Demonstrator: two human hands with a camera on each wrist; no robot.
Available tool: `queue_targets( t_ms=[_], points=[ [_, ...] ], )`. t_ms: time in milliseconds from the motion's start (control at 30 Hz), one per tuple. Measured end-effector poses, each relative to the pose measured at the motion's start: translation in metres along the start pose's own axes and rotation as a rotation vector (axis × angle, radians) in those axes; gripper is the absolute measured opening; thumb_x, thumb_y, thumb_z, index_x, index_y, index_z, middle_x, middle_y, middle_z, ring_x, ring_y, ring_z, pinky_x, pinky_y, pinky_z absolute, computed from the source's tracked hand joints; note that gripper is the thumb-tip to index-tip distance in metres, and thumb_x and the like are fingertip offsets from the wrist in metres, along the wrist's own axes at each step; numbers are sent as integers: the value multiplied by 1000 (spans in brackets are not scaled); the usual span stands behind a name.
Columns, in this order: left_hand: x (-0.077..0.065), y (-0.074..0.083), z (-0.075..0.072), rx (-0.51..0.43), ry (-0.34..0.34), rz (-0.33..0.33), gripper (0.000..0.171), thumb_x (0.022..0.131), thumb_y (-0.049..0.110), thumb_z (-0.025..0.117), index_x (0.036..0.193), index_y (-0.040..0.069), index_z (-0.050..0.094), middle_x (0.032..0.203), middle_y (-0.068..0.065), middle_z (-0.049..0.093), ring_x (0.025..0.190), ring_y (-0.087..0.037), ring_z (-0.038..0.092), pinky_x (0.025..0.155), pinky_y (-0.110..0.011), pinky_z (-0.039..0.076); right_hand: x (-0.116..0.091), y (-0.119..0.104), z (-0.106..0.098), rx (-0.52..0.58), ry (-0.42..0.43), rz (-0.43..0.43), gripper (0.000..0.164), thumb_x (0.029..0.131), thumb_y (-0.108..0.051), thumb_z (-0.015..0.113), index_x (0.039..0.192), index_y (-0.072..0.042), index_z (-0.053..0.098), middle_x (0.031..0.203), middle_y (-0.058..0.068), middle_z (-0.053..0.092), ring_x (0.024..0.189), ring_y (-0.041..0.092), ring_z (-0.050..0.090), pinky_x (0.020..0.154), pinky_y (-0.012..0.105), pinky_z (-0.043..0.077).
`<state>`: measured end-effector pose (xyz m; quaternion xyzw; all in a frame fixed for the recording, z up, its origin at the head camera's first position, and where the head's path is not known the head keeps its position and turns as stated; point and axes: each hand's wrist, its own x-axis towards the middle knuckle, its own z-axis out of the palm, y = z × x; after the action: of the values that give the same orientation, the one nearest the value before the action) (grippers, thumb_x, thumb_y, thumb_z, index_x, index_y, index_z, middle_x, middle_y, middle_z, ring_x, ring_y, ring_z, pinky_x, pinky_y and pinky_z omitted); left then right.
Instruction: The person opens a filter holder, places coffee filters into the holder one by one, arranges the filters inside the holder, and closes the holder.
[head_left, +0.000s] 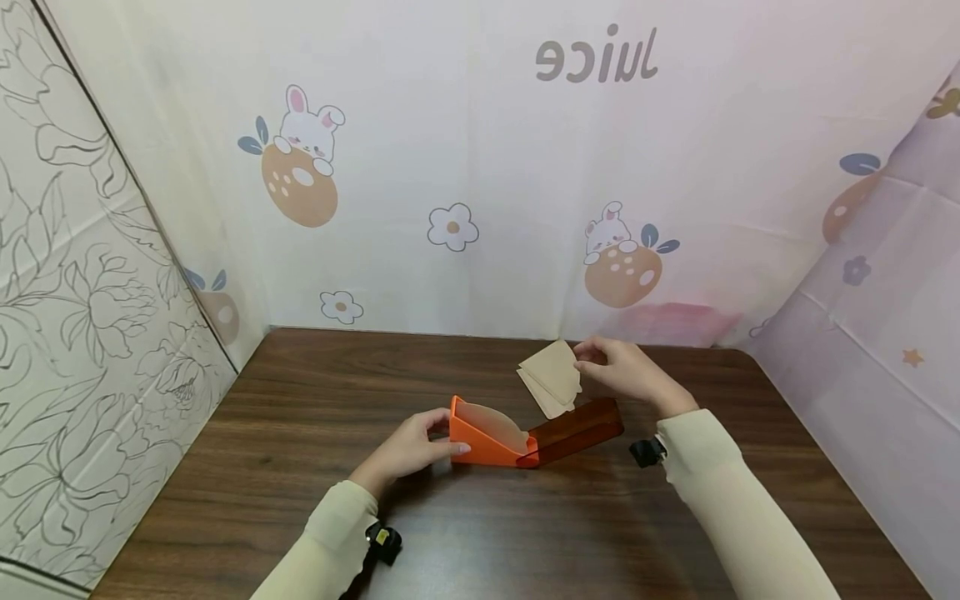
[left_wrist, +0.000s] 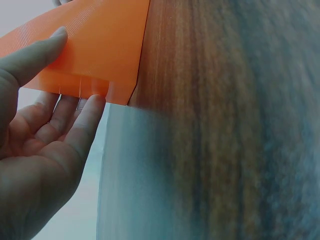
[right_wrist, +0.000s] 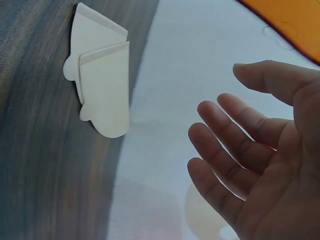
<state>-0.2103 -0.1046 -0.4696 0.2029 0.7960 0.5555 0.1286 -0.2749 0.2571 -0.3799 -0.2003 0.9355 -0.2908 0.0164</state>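
An orange wedge-shaped holder [head_left: 480, 443] stands on the table with tan cone coffee filters [head_left: 491, 422] inside. Its see-through brown lid [head_left: 581, 429] is swung open to the right. My left hand [head_left: 408, 446] grips the holder's tall left end, thumb on the near side; in the left wrist view the thumb [left_wrist: 42, 55] lies along the orange wall and the fingertips reach the other face. Beyond the lid, two loose coffee filters [right_wrist: 105, 87] overlap on the table. Close beside them, my right hand [head_left: 618, 367] hovers with loosely bent, spread fingers [right_wrist: 220, 150] around nothing.
The dark wood table [head_left: 315, 417] ends at a printed curtain [head_left: 390, 167] behind the filters. Another patterned cloth [head_left: 885, 333] hangs at the right, and a flower-print panel [head_left: 97, 292] borders the left. Small black cameras [head_left: 384, 542] sit on both wrists.
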Motion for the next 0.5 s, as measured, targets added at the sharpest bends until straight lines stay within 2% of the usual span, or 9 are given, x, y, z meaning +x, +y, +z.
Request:
queue_targets(
  t_ms=[300,500],
  points=[
    [-12,30,-3,-11,-16,6,27,92,11,74,117,5,66,111,-4,68,108,-26,62,93,-43,49,1,21,12,28,-37,91,38,100,-27,63,127,-1,63,111,10,68,104,29,63,91,50,50],
    [-11,27,-4,-11,-13,-2,28,91,12,75,117,6,67,112,-3,69,108,-26,62,94,-44,49,5,30,19,51,-39,119,40,99,-25,64,128,3,61,111,14,68,103,30,63,90,50,51]
  ],
)
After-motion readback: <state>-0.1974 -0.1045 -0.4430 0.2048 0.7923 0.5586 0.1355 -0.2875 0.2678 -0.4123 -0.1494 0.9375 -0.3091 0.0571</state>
